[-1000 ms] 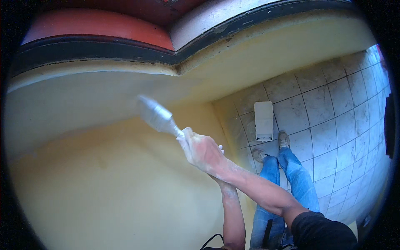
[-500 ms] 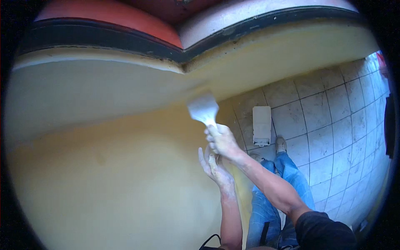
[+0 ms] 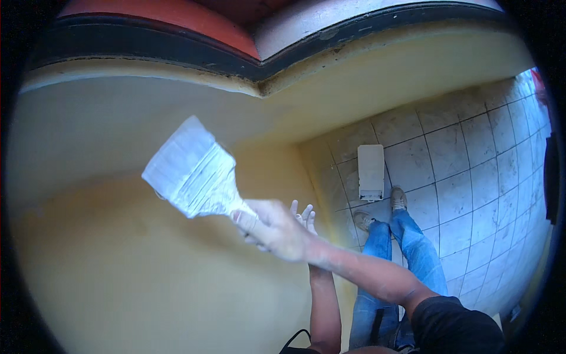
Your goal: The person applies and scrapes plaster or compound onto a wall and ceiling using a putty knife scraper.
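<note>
My right hand (image 3: 271, 230) is closed on the handle of a wide, white-coated paintbrush (image 3: 191, 168), whose broad head tilts up and left in front of the yellow wall (image 3: 159, 283); whether it touches the wall I cannot tell. My left hand (image 3: 302, 217) is partly hidden behind my right hand and forearm; its pale, dusty fingers stick up, apart. Just above the brush the wall has a greyish band (image 3: 124, 118).
A dark ledge (image 3: 147, 41) with red and pale panels runs along the top, above a corner. On the right are dirty white floor tiles (image 3: 448, 153), a white oblong tray (image 3: 370, 168) and my legs (image 3: 413, 242) in jeans and light shoes.
The brush has swung right, then back left and slightly lower, now showing its broad face. My left hand, earlier together with my right, has come apart from it with fingers spread.
</note>
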Available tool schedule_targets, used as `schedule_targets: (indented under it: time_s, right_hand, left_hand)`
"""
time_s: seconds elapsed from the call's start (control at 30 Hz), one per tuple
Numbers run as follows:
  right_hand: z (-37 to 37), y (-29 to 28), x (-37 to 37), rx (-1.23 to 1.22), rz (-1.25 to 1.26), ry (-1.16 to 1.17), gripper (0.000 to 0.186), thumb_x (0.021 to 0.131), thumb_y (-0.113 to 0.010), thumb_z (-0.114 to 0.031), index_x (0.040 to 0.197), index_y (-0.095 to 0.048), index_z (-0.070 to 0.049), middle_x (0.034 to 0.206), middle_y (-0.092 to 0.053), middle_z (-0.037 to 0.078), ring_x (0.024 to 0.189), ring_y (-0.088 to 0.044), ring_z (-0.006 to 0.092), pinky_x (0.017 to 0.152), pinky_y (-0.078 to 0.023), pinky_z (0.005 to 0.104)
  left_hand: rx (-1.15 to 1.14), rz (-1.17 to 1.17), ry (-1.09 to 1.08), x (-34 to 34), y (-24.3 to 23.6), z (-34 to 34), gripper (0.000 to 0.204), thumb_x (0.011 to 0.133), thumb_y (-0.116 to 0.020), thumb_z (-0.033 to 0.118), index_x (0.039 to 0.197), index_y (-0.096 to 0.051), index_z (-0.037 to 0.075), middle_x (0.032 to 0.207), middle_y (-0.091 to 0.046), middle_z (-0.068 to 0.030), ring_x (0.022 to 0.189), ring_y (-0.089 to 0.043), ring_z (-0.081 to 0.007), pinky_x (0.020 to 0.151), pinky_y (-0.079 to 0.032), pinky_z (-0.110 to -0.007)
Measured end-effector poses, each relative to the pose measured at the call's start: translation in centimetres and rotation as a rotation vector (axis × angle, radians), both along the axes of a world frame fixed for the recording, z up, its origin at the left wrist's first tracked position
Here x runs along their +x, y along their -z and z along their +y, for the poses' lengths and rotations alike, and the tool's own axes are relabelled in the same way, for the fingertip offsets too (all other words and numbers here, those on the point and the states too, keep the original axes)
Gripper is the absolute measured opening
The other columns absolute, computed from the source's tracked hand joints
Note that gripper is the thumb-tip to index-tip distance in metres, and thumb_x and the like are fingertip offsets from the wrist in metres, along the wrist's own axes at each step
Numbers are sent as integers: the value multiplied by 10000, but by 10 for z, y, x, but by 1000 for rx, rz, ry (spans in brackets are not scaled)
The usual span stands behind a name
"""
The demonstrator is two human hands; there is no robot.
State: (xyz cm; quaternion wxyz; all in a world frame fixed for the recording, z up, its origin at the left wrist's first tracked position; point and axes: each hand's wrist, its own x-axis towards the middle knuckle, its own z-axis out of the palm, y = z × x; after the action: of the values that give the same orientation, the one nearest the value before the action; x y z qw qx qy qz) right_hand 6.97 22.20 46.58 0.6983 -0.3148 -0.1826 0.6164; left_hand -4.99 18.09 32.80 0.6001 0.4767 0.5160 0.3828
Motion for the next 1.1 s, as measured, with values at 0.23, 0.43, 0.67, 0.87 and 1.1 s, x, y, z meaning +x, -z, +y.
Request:
schedule_targets:
  time_s: [0.23,0.43,0.67,0.87,1.1]
  right_hand:
    - [4,91,14,-224,832,180,373,1102,-512,-436,864,-513,-149,625,-359,-101,450,-259,13,377,-145,210]
    - [-13,118,14,-154,1410,439,330,1125,-441,-390,929,-520,-137,654,-387,-79,441,-266,31,367,-156,216]
    - [16,-17,0,-110,982,182,363,1107,-483,-500,945,-503,-176,693,-389,-83,477,-271,18,402,-164,212]
    - [35,-19,-21,-181,641,1,429,1072,-558,-524,888,-591,-138,675,-479,-72,493,-389,21,414,-233,214]
    - [-36,227,5,-729,395,514,316,1074,-588,-384,919,-628,-112,671,-505,-58,487,-410,43,400,-284,246]
  left_hand:
    - [-92,-218,-16,11,-5,12,386,1118,-509,287,1436,-479,70,1232,-535,-2,1126,-559,-124,962,-485,-302]
    - [-208,-182,-92,5,14,2,630,1080,-551,271,1610,-294,50,1459,-533,-130,1317,-546,-231,1098,-455,-383]
    - [-229,-169,-42,-15,12,-8,600,1099,-503,233,1644,-276,125,1575,-460,-176,1291,-575,-281,1109,-434,-442]
    - [42,114,70,-41,-9,28,599,1086,-521,232,1632,-303,119,1553,-479,-169,1302,-570,-284,1119,-433,-454]
    - [-140,-39,-14,-20,-13,13,584,1091,-512,226,1626,-309,108,1530,-498,-165,1228,-613,-297,1068,-468,-427]
